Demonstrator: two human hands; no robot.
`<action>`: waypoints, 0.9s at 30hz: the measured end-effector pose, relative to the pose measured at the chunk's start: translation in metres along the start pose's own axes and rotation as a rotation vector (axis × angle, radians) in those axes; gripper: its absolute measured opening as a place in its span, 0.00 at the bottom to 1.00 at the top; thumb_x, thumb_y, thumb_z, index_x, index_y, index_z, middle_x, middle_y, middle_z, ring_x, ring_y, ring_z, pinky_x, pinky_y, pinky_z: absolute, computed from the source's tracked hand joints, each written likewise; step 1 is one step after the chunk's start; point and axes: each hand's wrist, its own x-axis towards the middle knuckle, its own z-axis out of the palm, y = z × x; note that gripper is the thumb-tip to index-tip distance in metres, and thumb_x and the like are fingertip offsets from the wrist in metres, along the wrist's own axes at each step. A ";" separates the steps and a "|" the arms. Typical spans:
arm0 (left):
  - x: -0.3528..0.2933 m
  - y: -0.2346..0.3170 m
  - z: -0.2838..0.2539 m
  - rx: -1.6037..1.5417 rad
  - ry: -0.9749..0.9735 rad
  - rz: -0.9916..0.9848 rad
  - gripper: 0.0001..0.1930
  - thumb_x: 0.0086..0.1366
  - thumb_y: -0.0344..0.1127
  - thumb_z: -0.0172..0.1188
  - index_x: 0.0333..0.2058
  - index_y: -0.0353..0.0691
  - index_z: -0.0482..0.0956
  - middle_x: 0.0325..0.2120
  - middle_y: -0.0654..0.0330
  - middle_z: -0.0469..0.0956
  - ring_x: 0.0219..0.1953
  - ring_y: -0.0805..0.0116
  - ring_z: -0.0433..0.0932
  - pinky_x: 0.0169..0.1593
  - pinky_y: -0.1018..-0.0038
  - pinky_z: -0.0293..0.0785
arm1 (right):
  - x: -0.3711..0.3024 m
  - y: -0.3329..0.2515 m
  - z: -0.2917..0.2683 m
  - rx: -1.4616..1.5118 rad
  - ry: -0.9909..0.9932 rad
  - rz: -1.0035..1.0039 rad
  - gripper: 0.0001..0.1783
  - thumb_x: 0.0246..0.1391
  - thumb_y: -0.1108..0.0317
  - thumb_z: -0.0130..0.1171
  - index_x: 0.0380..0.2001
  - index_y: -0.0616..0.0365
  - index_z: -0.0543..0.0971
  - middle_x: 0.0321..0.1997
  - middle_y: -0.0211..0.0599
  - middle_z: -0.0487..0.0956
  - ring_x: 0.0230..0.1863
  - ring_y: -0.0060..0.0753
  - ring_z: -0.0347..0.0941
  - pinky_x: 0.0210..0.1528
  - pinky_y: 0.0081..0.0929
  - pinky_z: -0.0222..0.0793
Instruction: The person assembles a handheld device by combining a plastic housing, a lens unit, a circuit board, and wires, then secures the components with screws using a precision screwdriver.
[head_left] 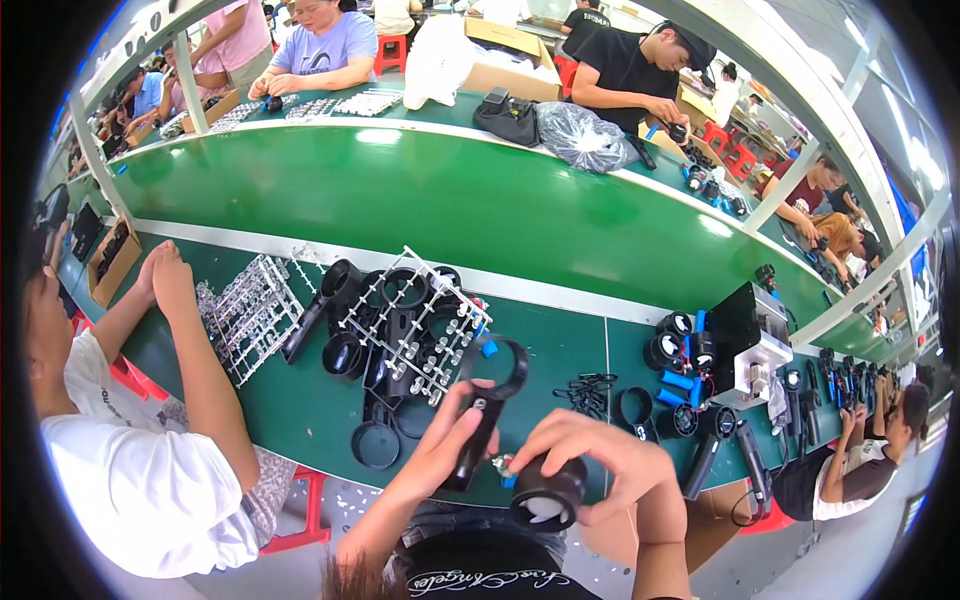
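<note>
My left hand is closed round the handle of a black plastic housing, whose open ring points up and away from me. In my right hand is a black round fan unit, with white blades showing in its lower face. A small greenish part and wire ends stick out on its left side, close to my right fingertips and the handle. The two pieces are held near each other over the table's front edge; whether they touch I cannot tell.
Beyond my hands lie black ring-handled housings and silvery sprue frames. To the right are black cables, blue battery cells, more fan units and a black-and-silver machine. A green conveyor belt runs behind. A co-worker sits close at left.
</note>
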 end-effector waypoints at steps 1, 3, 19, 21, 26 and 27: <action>0.003 0.003 0.004 0.075 -0.022 -0.037 0.18 0.67 0.41 0.36 0.53 0.42 0.55 0.25 0.61 0.69 0.27 0.78 0.65 0.33 0.83 0.60 | 0.001 -0.002 -0.006 0.047 -0.001 -0.005 0.33 0.30 0.68 0.66 0.46 0.51 0.69 0.47 0.46 0.71 0.47 0.48 0.67 0.49 0.41 0.62; 0.011 0.000 0.011 0.101 -0.087 0.024 0.21 0.68 0.45 0.35 0.53 0.40 0.55 0.25 0.62 0.69 0.29 0.79 0.66 0.34 0.83 0.61 | 0.003 -0.007 -0.017 0.082 0.003 -0.009 0.34 0.29 0.68 0.65 0.48 0.52 0.69 0.47 0.47 0.71 0.49 0.50 0.67 0.50 0.43 0.61; 0.013 0.004 0.029 -0.013 -0.383 -0.291 0.31 0.64 0.61 0.31 0.53 0.41 0.55 0.23 0.62 0.70 0.23 0.79 0.69 0.26 0.85 0.64 | 0.006 -0.044 -0.051 -0.235 -0.012 0.088 0.24 0.16 0.84 0.49 0.28 0.61 0.78 0.43 0.45 0.76 0.46 0.48 0.70 0.47 0.38 0.65; 0.013 0.006 0.030 -0.009 -0.403 -0.283 0.31 0.64 0.61 0.31 0.53 0.41 0.55 0.24 0.61 0.71 0.23 0.79 0.70 0.26 0.85 0.65 | 0.008 -0.046 -0.053 -0.204 -0.095 0.098 0.25 0.18 0.86 0.46 0.30 0.65 0.77 0.45 0.49 0.74 0.49 0.52 0.69 0.50 0.42 0.65; 0.020 0.012 0.026 0.025 -0.358 -0.279 0.31 0.64 0.61 0.32 0.52 0.40 0.58 0.26 0.60 0.71 0.24 0.77 0.71 0.26 0.84 0.68 | 0.010 -0.051 -0.047 0.078 -0.198 -0.020 0.26 0.23 0.90 0.38 0.30 0.68 0.78 0.44 0.55 0.73 0.49 0.58 0.68 0.51 0.47 0.63; 0.020 0.011 0.026 0.038 -0.326 -0.256 0.31 0.64 0.60 0.32 0.52 0.39 0.59 0.26 0.60 0.71 0.23 0.77 0.71 0.26 0.84 0.68 | 0.010 -0.051 -0.046 0.050 -0.191 -0.030 0.26 0.22 0.90 0.39 0.30 0.68 0.78 0.44 0.54 0.73 0.49 0.57 0.68 0.52 0.47 0.63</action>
